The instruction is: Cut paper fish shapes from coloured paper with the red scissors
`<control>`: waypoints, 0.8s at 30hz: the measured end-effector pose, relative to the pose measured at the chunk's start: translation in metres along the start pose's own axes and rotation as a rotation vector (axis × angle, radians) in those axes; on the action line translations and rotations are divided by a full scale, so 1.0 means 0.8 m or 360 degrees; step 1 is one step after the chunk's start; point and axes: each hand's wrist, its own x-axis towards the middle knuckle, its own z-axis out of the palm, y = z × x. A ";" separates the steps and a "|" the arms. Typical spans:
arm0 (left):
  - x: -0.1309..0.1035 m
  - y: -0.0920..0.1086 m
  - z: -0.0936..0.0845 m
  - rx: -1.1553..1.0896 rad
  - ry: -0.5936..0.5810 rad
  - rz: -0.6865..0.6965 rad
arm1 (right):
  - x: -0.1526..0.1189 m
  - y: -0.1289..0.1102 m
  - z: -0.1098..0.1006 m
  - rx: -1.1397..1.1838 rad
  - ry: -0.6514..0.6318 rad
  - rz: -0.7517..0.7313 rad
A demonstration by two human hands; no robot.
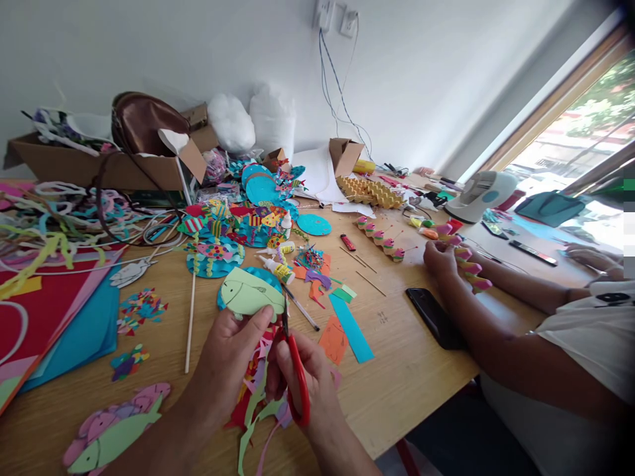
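Observation:
My left hand pinches a piece of light green paper with a fish drawn on it in dark lines. In my right hand are red-handled scissors, their blades at the right end of the green paper. Under my hands lies a pile of paper scraps in green, red and purple. Cut-out paper fish, green on top of pink ones, rest at the lower left. Just beyond the green paper are a blue paper disc, a glue bottle and a pen.
Coloured paper sheets lie at the left, near a wooden stick. A cardboard box stands at the back. To the right, a co-worker's hand holds a pink-and-yellow strip near a black phone.

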 end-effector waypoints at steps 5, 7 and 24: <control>0.002 -0.002 -0.002 -0.0009 0.0046 0.0016 | 0.000 -0.002 -0.006 -0.0073 -0.0035 -0.0002; 0.003 -0.003 -0.004 -0.0025 0.0061 0.0011 | -0.001 -0.004 -0.008 -0.0100 -0.0064 0.0031; 0.009 -0.006 -0.014 0.0003 -0.0114 -0.0038 | -0.004 -0.020 -0.013 -0.0293 -0.0092 0.0172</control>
